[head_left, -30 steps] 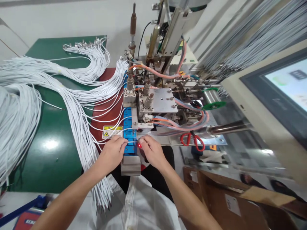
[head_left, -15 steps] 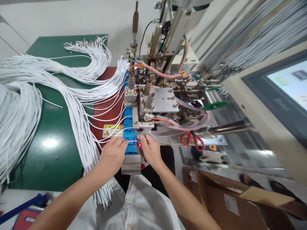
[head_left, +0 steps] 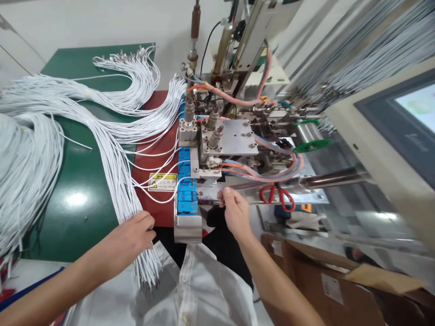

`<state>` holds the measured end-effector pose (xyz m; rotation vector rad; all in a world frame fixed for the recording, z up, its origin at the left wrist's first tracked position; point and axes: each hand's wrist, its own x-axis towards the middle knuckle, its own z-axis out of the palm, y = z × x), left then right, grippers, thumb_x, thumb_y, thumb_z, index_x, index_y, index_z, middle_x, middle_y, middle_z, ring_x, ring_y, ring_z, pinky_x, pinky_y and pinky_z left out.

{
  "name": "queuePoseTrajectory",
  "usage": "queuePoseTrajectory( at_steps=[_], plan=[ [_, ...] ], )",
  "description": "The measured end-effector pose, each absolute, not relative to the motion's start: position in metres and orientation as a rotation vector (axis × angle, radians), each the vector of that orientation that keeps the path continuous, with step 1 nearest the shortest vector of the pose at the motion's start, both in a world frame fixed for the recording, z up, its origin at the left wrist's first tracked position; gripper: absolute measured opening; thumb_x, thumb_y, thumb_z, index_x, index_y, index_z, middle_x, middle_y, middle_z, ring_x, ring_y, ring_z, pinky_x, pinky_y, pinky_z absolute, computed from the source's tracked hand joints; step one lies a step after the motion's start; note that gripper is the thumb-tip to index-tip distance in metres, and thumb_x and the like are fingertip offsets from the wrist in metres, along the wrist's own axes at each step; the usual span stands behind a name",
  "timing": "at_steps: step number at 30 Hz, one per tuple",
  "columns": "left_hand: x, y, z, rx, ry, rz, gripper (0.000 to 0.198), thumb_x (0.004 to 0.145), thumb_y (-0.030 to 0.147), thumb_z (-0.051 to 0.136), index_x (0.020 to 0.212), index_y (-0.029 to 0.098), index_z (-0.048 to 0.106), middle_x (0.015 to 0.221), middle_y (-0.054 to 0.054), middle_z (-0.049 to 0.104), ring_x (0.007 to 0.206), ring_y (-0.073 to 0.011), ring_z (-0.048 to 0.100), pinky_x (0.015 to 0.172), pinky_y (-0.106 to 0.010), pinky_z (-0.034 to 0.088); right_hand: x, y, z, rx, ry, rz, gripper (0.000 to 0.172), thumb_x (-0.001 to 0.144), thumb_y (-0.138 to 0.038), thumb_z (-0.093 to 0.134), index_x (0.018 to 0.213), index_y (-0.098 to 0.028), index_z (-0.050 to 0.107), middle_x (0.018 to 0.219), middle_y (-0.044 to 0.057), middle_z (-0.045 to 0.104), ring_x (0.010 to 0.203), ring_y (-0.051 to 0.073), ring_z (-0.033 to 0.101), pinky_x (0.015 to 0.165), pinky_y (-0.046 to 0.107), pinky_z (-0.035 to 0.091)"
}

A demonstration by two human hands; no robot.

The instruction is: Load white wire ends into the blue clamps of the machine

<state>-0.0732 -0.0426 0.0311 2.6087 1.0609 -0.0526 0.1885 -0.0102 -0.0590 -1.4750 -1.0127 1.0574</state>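
Note:
My left hand (head_left: 134, 231) rests on the bundle of white wires (head_left: 115, 172) near the table's front edge, fingers curled over the strands. My right hand (head_left: 234, 209) is pinched at the front edge of the machine's metal plate (head_left: 238, 192), just right of the blue fixture blocks (head_left: 186, 190); what it pinches is too small to make out. Single white wires lie across the blue blocks on the red mat (head_left: 159, 149).
The crimping machine (head_left: 224, 131) with hoses stands behind the blocks. Red-handled scissors (head_left: 277, 195) lie on its plate. A touch screen panel (head_left: 408, 122) is at the right, cardboard boxes (head_left: 322, 280) below it. More white wires cover the green table (head_left: 74, 199).
Both hands have left the blue blocks. The left moved back and left onto the wire bundle; the right shifted right along the plate edge. The camera tilted slightly.

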Motion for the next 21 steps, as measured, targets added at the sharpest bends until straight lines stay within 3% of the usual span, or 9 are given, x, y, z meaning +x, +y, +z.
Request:
queuePoseTrajectory(
  at_steps=[5, 10, 15, 18, 21],
  plan=[
    [-0.065, -0.032, 0.036, 2.512, 0.891, -0.192, 0.019, 0.084, 0.017, 0.051, 0.065, 0.017, 0.057, 0.077, -0.003, 0.055, 0.08, -0.0174, 0.05, 0.072, -0.03, 0.041, 0.183, -0.014, -0.054, -1.432, -0.992, 1.09, 0.042, 0.081, -0.052, 0.045, 0.057, -0.017, 0.052, 0.049, -0.003, 0.044, 0.047, 0.01, 0.038, 0.046, 0.023, 0.032],
    [-0.047, -0.027, 0.036, 2.464, 1.067, 0.201, 0.022, 0.09, 0.023, 0.041, 0.081, 0.018, 0.06, 0.078, -0.001, 0.062, 0.073, -0.0132, 0.055, 0.072, -0.026, 0.043, 0.182, -0.03, -0.045, -1.336, -1.04, 1.138, 0.038, 0.083, -0.045, 0.045, 0.061, -0.017, 0.058, 0.054, -0.001, 0.05, 0.05, 0.011, 0.044, 0.05, 0.024, 0.037],
    [-0.022, -0.035, 0.019, 2.317, 1.278, 0.535, 0.017, 0.088, 0.02, 0.043, 0.093, 0.018, 0.06, 0.086, -0.003, 0.065, 0.079, -0.014, 0.06, 0.074, -0.027, 0.047, 0.176, -0.048, -0.033, -1.095, -1.122, 1.158, 0.029, 0.083, -0.04, 0.047, 0.081, -0.017, 0.065, 0.067, 0.005, 0.061, 0.059, 0.016, 0.056, 0.054, 0.029, 0.045],
    [-0.004, -0.037, 0.016, 2.231, 1.248, 0.663, 0.021, 0.088, 0.018, 0.042, 0.102, 0.018, 0.058, 0.092, -0.006, 0.064, 0.085, -0.0141, 0.06, 0.077, -0.027, 0.049, 0.175, -0.047, -0.023, -1.189, -1.249, 1.051, 0.013, 0.079, -0.028, 0.055, 0.075, -0.019, 0.063, 0.069, 0.004, 0.063, 0.063, 0.015, 0.058, 0.057, 0.028, 0.046],
    [0.012, -0.034, 0.018, 2.106, 1.279, 0.72, 0.016, 0.086, 0.023, 0.048, 0.095, 0.018, 0.061, 0.088, -0.005, 0.065, 0.082, -0.0136, 0.061, 0.073, -0.025, 0.05, 0.178, -0.039, -0.011, -1.236, -1.414, 0.985, 0.014, 0.08, -0.023, 0.052, 0.07, -0.019, 0.06, 0.066, 0.002, 0.061, 0.06, 0.014, 0.056, 0.057, 0.026, 0.046]
  ],
)
